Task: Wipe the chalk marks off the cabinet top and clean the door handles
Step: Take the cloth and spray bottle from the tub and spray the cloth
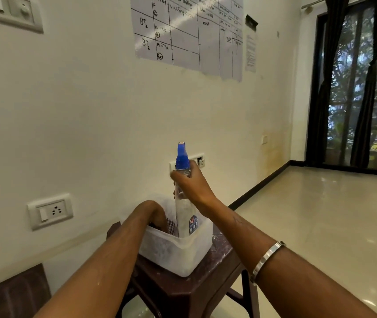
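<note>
A clear spray bottle (184,216) with a blue trigger top stands in a translucent white plastic tub (178,253). My right hand (192,182) grips the bottle's neck just under the blue top. My left hand (154,213) reaches down into the tub beside the bottle; its fingers are hidden by the tub's rim. A checked cloth (171,224) shows inside the tub between my left hand and the bottle. No cabinet top or door handle is in view.
The tub sits on a dark brown plastic stool (196,292) against a cream wall. Wall sockets (50,211) are to the left and behind the bottle. A dark board (10,294) leans low at left. Glossy floor stretches right toward a curtained glass door (355,88).
</note>
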